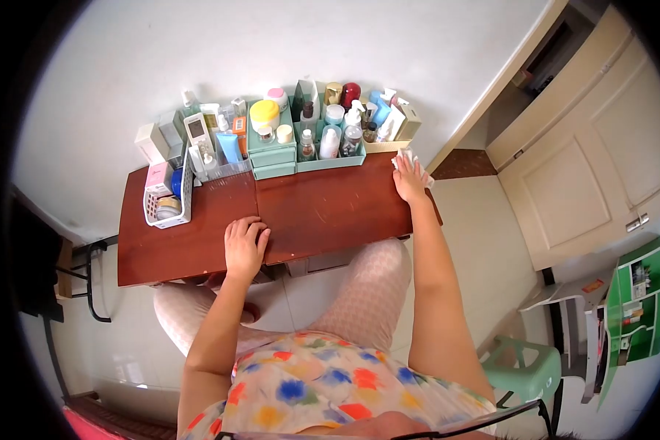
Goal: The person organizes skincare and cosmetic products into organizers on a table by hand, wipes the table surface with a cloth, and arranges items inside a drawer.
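Observation:
My right hand point(411, 180) presses a crumpled white cloth point(405, 155) against the right end of the reddish-brown wooden table point(330, 202). Part of the cloth sticks out beyond the fingers, and the rest is hidden under them. Near the table's front edge, my left hand point(245, 246) rests on the wood with its fingers loosely bent and apart, holding nothing. A green organizer point(330, 163) full of bottles stands at the back, to the left of my right hand. Beside it is a small green drawer box point(273, 160) with a yellow-lidded jar point(265, 114) on top.
A white basket point(189, 192) with boxes and jars stands at the table's left. A clear tray point(227, 171) holds a blue tube and a remote control point(196, 129). To the right are a door point(587, 147), a green stool point(524, 363) and a green shelf point(638, 308).

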{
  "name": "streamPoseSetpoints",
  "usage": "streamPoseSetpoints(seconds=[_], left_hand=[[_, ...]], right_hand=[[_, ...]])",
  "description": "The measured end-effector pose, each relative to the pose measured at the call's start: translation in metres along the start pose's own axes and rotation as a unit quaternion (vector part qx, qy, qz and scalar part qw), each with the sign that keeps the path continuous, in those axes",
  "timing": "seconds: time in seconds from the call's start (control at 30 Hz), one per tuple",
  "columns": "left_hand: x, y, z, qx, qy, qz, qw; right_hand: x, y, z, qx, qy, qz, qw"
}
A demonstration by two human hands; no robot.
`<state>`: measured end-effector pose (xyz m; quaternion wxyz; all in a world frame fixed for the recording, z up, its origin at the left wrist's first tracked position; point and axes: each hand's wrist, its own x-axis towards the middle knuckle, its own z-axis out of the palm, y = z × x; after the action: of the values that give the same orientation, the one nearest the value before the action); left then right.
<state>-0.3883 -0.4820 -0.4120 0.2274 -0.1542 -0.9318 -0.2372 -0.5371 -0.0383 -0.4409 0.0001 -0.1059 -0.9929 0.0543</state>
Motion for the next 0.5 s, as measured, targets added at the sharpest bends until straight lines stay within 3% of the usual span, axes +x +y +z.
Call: streamPoseSetpoints(seconds=[0.13, 0.33, 0.4, 0.5], left_hand=[[0.001, 0.001, 0.000, 0.001, 0.033, 0.016, 0.999], [0.000, 0.001, 0.001, 0.007, 0.046, 0.023, 0.999], [-0.001, 0.000, 0.001, 0.006, 0.038, 0.020, 0.999], [-0.001, -0.003, 0.002, -0.011, 0.053, 0.001, 0.999]], right_hand=[[0.003, -0.013, 0.004, -0.007, 0.006, -0.010, 1.000], [-0.081, -0.073, 0.012, 0.010, 0.076, -0.203, 0.976], [-0.123, -0.109, 0.009, 0.007, 0.110, -0.299, 0.948], [-0.177, -0.162, 0.014, 0.107, 0.134, -0.425, 0.889]])
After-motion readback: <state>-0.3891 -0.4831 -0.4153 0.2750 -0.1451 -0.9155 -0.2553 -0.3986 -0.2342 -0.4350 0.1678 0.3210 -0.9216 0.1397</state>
